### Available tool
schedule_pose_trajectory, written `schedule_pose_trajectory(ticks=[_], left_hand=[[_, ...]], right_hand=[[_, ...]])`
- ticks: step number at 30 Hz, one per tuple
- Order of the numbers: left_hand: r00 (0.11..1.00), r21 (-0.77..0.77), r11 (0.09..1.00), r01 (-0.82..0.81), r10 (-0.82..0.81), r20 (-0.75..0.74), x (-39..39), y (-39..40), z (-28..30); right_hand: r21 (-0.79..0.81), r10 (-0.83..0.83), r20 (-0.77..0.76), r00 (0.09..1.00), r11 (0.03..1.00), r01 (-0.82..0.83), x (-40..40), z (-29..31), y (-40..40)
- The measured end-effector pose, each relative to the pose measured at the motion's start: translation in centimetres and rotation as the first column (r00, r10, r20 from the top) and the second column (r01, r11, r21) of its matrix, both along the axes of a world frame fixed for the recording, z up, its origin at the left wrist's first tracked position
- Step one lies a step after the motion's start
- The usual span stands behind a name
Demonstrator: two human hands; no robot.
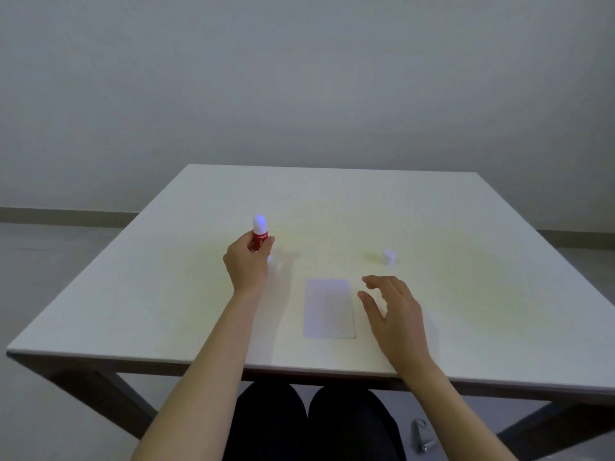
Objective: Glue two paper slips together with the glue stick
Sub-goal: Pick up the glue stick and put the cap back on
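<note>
My left hand [248,264] grips a red glue stick [259,235] upright above the white table [166,294], its white tip showing on top. A white paper slip [328,308] lies flat near the table's front edge, between my hands. Whether it is one slip or two stacked I cannot tell. My right hand [396,311] hovers just right of the paper, fingers spread, holding nothing. A small white cap [388,256] stands on the table beyond my right hand.
The table's front edge [299,369] runs just above my dark-trousered knees [312,424]. A grey wall rises behind the table. A small metal object [421,435] lies on the floor at the lower right.
</note>
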State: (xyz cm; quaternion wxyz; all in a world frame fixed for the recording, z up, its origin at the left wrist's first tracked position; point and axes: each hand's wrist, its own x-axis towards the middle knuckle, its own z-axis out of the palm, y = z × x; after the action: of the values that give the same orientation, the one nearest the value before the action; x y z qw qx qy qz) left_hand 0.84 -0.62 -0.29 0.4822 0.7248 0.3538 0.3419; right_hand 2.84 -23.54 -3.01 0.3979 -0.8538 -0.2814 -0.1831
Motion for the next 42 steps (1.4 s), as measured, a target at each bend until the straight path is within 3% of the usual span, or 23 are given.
schedule_pose_trajectory(ticks=[3,5,9,13,17,22,23,25,27,28,30,33,36,39,40,42], left_hand=[[0.998,-0.040,0.998,0.055,-0.053,0.030,-0.9,-0.7,0.8],[0.992,-0.087,0.989,0.121,-0.116,0.058,-1.4,-1.2,1.3],[0.938,-0.221,0.914,0.341,-0.316,0.139,-2.3,-2.6,2.3],[0.847,-0.235,0.816,0.527,-0.485,0.217,-3.4,-4.4,4.4],[0.859,-0.264,0.824,0.501,-0.436,0.269,-4.1,-5.2,6.3],[0.877,-0.308,0.840,0.447,-0.345,0.334,-4.6,-6.2,6.8],[0.876,-0.317,0.836,0.447,-0.338,0.345,-4.7,-6.2,6.8],[0.862,-0.330,0.816,0.474,-0.354,0.363,-4.9,-6.5,6.8],[0.847,-0.328,0.796,0.509,-0.394,0.358,-5.0,-6.9,6.7],[0.842,-0.325,0.791,0.518,-0.405,0.356,-5.1,-7.1,6.7],[0.844,-0.311,0.803,0.508,-0.392,0.365,-5.1,-7.0,6.8],[0.855,-0.283,0.832,0.477,-0.366,0.367,-5.3,-6.3,7.1],[0.842,-0.291,0.810,0.509,-0.400,0.361,-5.6,-5.8,7.1],[0.817,-0.286,0.779,0.558,-0.455,0.355,-6.0,-5.6,7.4],[0.810,-0.284,0.772,0.568,-0.464,0.359,-6.1,-5.6,7.5],[0.809,-0.276,0.774,0.570,-0.469,0.355,-6.1,-5.7,7.5]], right_hand=[[0.029,0.034,0.139,0.990,0.999,-0.038,0.0,-0.4,0.0],[0.064,0.034,0.135,0.990,0.997,-0.043,0.0,-0.4,-0.1],[0.155,0.031,-0.052,0.998,0.988,-0.022,-0.4,0.4,0.0],[0.299,0.235,-0.330,0.914,0.945,-0.134,-1.5,2.7,1.7],[0.395,0.397,-0.453,0.798,0.892,-0.220,-2.5,4.7,4.2],[0.631,0.455,-0.479,0.750,0.773,-0.066,-3.1,5.8,6.0],[0.673,0.503,-0.511,0.698,0.739,-0.040,-3.3,5.8,6.1],[0.758,0.631,-0.603,0.489,0.644,0.103,-3.8,6.1,6.3],[0.704,0.662,-0.707,0.249,0.627,0.333,-3.9,6.7,6.5],[0.661,0.640,-0.742,0.199,0.649,0.376,-3.9,7.0,6.4],[0.630,0.581,-0.776,0.245,0.712,0.310,-3.9,7.2,6.1],[0.673,0.612,-0.726,0.314,0.726,0.140,-3.8,7.3,5.7],[0.683,0.665,-0.708,0.239,0.730,-0.006,-3.2,7.7,5.1],[0.748,0.753,-0.644,0.135,0.657,-0.096,-3.1,7.9,4.4],[0.768,0.775,-0.615,0.148,0.631,-0.112,-3.1,7.7,4.4],[0.755,0.756,-0.584,0.296,0.640,-0.142,-3.4,7.4,4.6]])
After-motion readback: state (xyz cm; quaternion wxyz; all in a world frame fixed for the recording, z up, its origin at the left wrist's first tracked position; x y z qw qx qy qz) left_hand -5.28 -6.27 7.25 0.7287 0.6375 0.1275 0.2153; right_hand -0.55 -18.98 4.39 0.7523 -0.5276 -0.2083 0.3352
